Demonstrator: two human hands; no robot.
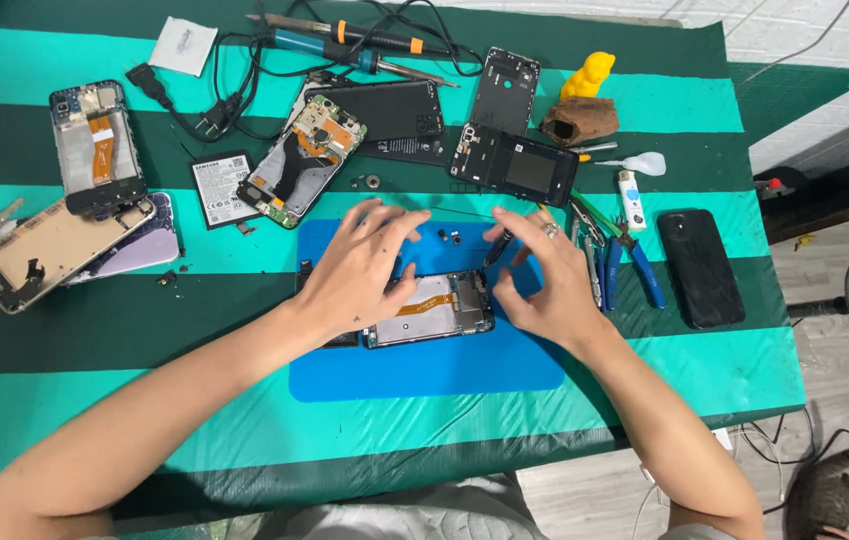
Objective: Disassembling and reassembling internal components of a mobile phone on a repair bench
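An opened phone with an orange ribbon cable lies on a blue work mat at the table's middle. My left hand rests on the phone's left part, fingers spread and pressing it down. My right hand is at the phone's right end and holds a thin dark screwdriver whose tip points down at the phone's top edge. A few tiny screws lie on the mat just above the phone.
Several dismantled phones, a loose battery and back covers lie across the green striped cloth. A soldering iron with cables is at the back. Blue-handled tools and a black phone lie right. A cat sits at the lower right.
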